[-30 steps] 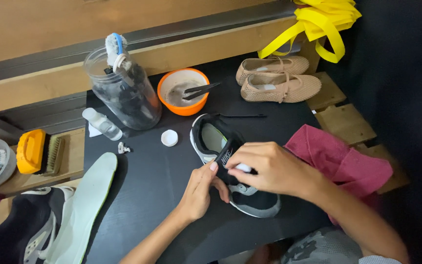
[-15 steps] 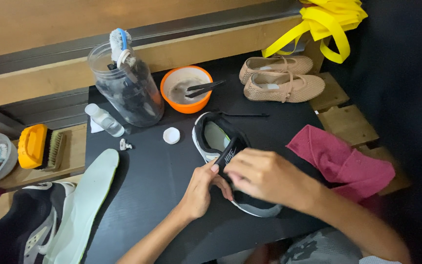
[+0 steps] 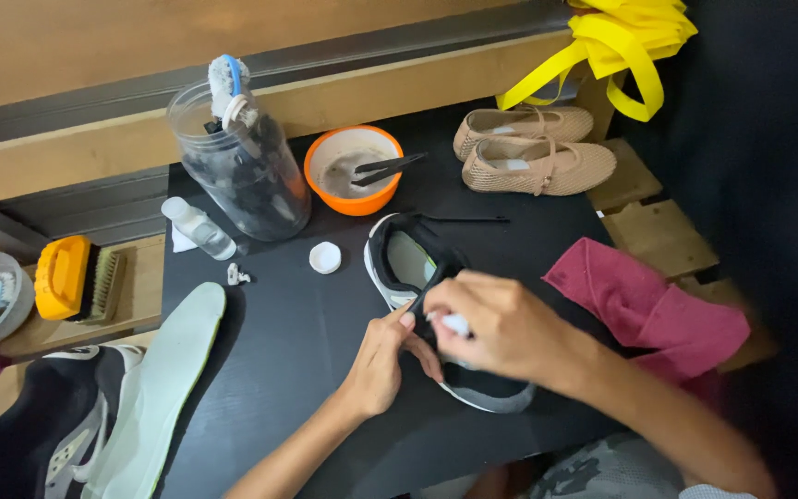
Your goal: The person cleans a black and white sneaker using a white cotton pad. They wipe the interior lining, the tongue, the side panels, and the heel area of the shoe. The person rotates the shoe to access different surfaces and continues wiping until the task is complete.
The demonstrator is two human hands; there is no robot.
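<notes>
A black and grey sneaker [image 3: 405,263] lies on the black table [image 3: 288,370], heel toward the back. My left hand [image 3: 382,359] pinches the sneaker's tongue area from the left. My right hand [image 3: 491,323] covers the middle of the shoe, fingers curled, with a small white piece [image 3: 455,323] showing under them. Most of the shoe's front is hidden by both hands; only a grey sole edge [image 3: 491,399] shows below.
An orange bowl [image 3: 355,171] with a dark tool, a clear jar of brushes [image 3: 237,171], a small bottle [image 3: 198,228] and a white cap [image 3: 325,258] stand behind. Beige flats [image 3: 533,152], a red cloth [image 3: 648,310], a pale insole [image 3: 163,379], another sneaker [image 3: 39,434] and a yellow brush [image 3: 76,277] surround.
The view shifted slightly, so everything sits a little lower in frame. Both hands stay on the sneaker; my right hand's fingers have curled tighter over its middle.
</notes>
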